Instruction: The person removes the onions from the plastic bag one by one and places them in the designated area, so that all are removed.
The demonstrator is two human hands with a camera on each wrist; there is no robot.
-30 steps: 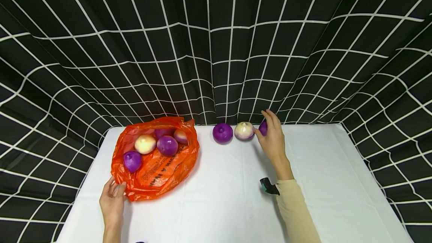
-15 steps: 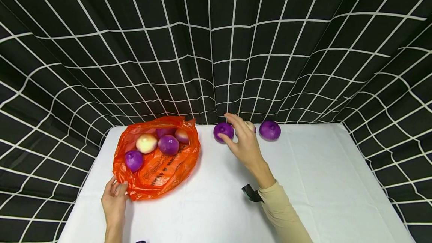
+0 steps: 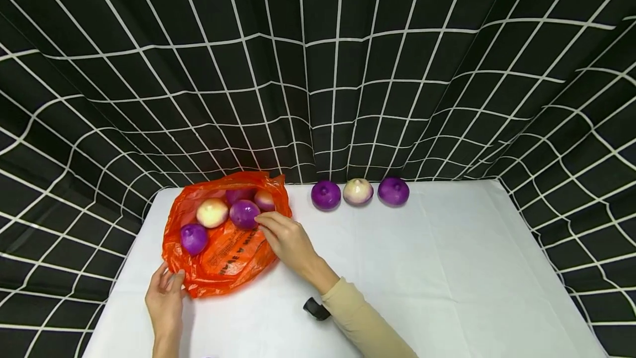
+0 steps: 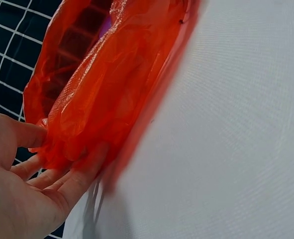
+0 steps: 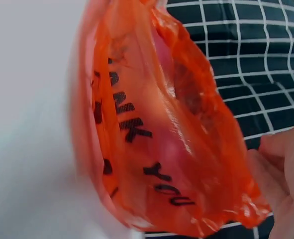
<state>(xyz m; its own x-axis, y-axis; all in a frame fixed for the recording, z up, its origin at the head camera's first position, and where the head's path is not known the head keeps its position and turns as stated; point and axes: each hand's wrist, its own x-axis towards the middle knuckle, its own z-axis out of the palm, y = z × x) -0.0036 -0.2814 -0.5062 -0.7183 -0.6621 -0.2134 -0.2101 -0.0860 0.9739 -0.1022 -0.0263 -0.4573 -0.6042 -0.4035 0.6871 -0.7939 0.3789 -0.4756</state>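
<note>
A crumpled orange plastic bag (image 3: 233, 269) lies at the left of the table, its mouth facing up. Inside sit several onions, among them a purple onion (image 3: 244, 214), a pale onion (image 3: 212, 213) and another purple onion (image 3: 194, 238) near the left side. My left hand (image 3: 165, 300) pinches the bag's front left edge between thumb and fingers, as the left wrist view also shows. My right hand (image 3: 288, 239) reaches over the bag's right rim, fingertips right at the middle purple onion. In the right wrist view the bag's printed side (image 5: 137, 129) faces the camera.
Along the table's back edge stand a purple onion (image 3: 326, 195), a whitish onion (image 3: 358, 191) and a second purple onion (image 3: 393, 191) in a row. A white cloth (image 3: 447, 269) covers the table. Black curtains (image 3: 328, 70) with white grid lines rise behind and beside it.
My right hand has let go of the rightmost purple onion at the back row and swung left, past the other two, to the bag. My left hand stays on the bag's edge.
</note>
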